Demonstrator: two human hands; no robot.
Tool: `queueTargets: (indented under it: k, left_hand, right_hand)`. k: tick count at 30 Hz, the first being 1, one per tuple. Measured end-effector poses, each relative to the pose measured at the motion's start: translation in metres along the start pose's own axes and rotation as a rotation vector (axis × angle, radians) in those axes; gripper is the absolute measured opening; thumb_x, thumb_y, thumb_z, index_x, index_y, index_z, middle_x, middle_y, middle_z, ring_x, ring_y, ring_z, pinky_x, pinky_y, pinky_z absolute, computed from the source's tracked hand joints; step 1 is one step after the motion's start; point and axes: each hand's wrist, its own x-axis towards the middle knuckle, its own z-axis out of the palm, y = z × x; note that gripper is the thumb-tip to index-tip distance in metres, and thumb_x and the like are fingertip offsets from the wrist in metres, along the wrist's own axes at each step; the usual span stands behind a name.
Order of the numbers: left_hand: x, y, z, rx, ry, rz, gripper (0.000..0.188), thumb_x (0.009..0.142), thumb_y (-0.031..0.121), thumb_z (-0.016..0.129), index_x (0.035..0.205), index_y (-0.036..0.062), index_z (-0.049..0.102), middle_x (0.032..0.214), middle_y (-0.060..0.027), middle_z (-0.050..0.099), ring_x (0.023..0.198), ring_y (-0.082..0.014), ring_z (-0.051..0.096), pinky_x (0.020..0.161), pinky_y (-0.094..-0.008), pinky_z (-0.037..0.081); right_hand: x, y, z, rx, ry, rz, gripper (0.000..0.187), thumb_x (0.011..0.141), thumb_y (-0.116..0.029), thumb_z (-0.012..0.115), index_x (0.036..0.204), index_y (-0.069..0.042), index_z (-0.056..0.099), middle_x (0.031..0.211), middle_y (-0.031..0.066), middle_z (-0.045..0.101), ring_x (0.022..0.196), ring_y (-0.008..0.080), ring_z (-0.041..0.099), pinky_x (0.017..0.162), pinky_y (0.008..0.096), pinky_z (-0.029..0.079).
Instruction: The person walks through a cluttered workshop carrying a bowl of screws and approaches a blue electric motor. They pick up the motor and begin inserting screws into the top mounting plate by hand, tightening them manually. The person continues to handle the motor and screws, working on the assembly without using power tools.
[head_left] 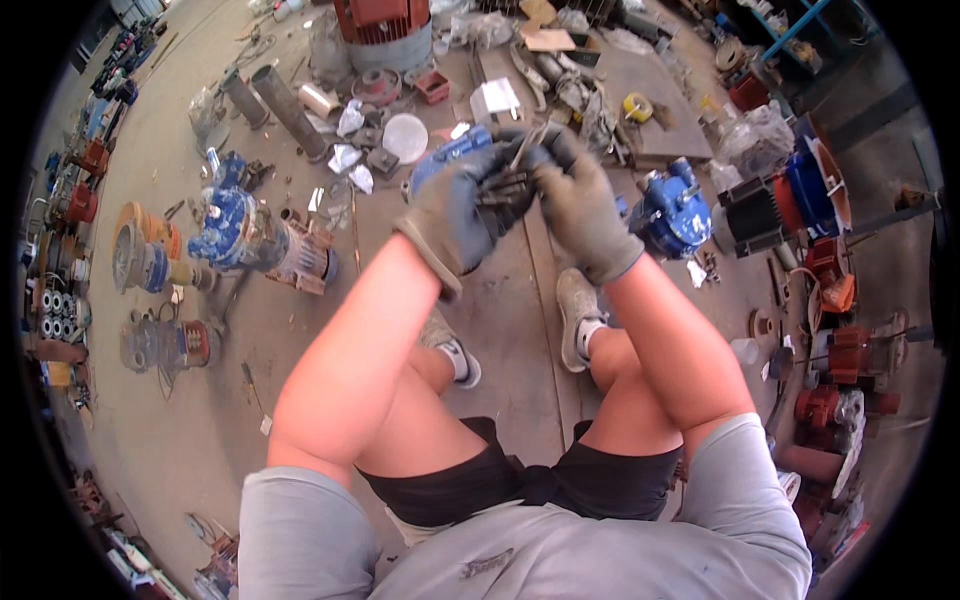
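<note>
- because the work is looking so small, the left hand (460,215) and the right hand (590,205) are meeting high above the floor (508,365), maybe so the eyes are getting a close look.
- the right hand is pinching a thin metal piece (525,145) with a narrow grip, i think because a little thing is slipping easily from a wide one.
- the left hand is curling its fingers right beside that piece; it is looking blurry there, so i cannot tell if it is holding on too.
- both hands are wearing gloves (435,222), maybe for keeping off dirt and sharp bits.
- a dark-smudged blue machine (450,150) is sitting behind the left hand, partly hiding.
- a rounder blue machine (672,212) is sitting past the right hand, by the near edge of a flat board (675,140); maybe it is staying close for easy reaching.
- a yellow roll (637,107) is lying toward that board's near right corner.
- two shoes (575,315) are standing apart, likely for keeping steady.
</note>
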Motion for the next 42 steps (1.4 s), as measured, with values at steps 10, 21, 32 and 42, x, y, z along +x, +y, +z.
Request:
queueTargets:
  k: [10, 21, 32, 42]
  left_hand:
    - [-0.036, 0.077, -0.052, 0.277, 0.511, 0.218, 0.030, 0.111, 0.018, 0.063, 0.130, -0.0051, 0.066, 0.106, -0.0115, 0.072, 0.091, -0.0180, 0.073, 0.070, -0.0236, 0.065]
    - [-0.034, 0.067, -0.119, 0.202, 0.726, 0.006, 0.032, 0.115, 0.026, 0.053, 0.121, 0.0002, 0.070, 0.104, -0.0125, 0.072, 0.087, -0.0223, 0.070, 0.069, -0.0319, 0.064]
    - [-0.025, 0.062, -0.115, 0.744, 0.887, -0.091, 0.022, 0.106, 0.013, 0.064, 0.122, -0.0004, 0.071, 0.102, -0.0165, 0.078, 0.077, -0.0218, 0.074, 0.065, -0.0323, 0.062]
    - [-0.023, 0.052, -0.117, 1.089, 0.958, -0.038, 0.019, 0.106, 0.015, 0.066, 0.119, 0.0020, 0.073, 0.088, -0.0112, 0.077, 0.065, -0.0168, 0.071, 0.054, -0.0321, 0.056]
  right_hand:
    - [-0.007, 0.089, -0.021, -0.052, -0.245, 0.747, 0.017, 0.105, -0.019, 0.071, 0.114, -0.006, 0.075, 0.098, 0.0022, 0.075, 0.075, 0.0103, 0.066, 0.069, 0.0270, 0.056]
    - [0.007, 0.080, 0.002, -0.564, -0.240, 0.624, 0.022, 0.090, -0.020, 0.078, 0.101, -0.002, 0.081, 0.089, 0.0174, 0.080, 0.079, 0.0268, 0.079, 0.075, 0.0386, 0.061]
    - [-0.012, 0.093, 0.019, -1.018, -0.236, -0.067, 0.033, 0.086, -0.007, 0.071, 0.118, -0.009, 0.074, 0.108, 0.0191, 0.077, 0.103, 0.0383, 0.074, 0.091, 0.0483, 0.058]
    - [-0.015, 0.090, 0.007, -1.021, -0.342, -0.144, 0.026, 0.090, -0.012, 0.072, 0.115, -0.014, 0.075, 0.111, 0.0127, 0.077, 0.104, 0.0360, 0.074, 0.091, 0.0475, 0.058]
